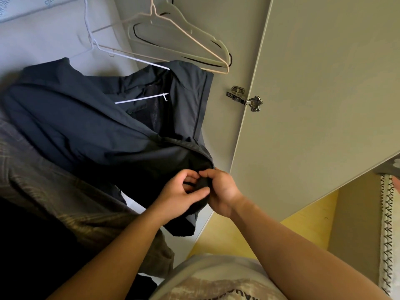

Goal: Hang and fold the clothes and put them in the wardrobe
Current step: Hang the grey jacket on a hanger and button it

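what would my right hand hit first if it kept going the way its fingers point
The right hand pinches the hem of the dark jacket; straight beyond that, probably the left hand, though depth is unclear.

A pale grey-beige wardrobe door [313, 83] stands open across the upper right. A metal hinge [244, 98] joins it to the wardrobe's side panel [242, 29], which is the same colour. Below the door's lower edge is a yellow floor [307, 215]. At the far right edge lies a cream fabric [387, 234] stitched with dark zigzag marks. The light is soft and even.
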The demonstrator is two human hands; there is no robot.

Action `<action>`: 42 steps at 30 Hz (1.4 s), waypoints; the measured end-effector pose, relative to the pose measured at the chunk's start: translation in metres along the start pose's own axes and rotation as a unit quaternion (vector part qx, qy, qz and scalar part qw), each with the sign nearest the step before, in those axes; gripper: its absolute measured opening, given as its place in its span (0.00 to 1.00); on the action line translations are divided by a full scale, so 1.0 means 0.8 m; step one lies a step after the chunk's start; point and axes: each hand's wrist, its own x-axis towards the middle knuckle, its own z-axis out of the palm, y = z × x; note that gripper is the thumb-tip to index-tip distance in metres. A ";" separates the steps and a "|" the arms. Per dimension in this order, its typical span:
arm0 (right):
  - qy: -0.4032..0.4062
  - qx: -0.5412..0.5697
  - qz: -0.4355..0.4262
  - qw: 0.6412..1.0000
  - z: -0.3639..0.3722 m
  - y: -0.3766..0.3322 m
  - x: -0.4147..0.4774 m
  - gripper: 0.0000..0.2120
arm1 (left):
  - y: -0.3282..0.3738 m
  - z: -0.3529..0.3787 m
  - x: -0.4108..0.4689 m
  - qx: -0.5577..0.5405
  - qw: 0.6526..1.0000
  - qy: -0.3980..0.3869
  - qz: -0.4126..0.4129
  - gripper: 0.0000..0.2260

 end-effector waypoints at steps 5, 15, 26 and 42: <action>-0.023 0.019 0.031 0.999 -0.002 -0.001 0.000 0.20 | -0.003 0.016 0.002 0.052 0.993 0.104 0.030 0.13; 0.099 -0.180 -0.061 0.977 -0.027 0.002 0.006 0.12 | 0.012 -0.013 0.015 0.093 0.956 0.254 0.117 0.10; 0.153 -0.577 -0.343 0.725 -0.035 0.006 -0.016 0.11 | 0.049 -0.027 0.033 0.191 0.903 0.244 0.296 0.09; 0.167 -0.538 -0.444 0.697 -0.027 0.002 -0.030 0.10 | 0.075 -0.012 0.009 0.124 0.938 0.195 0.257 0.09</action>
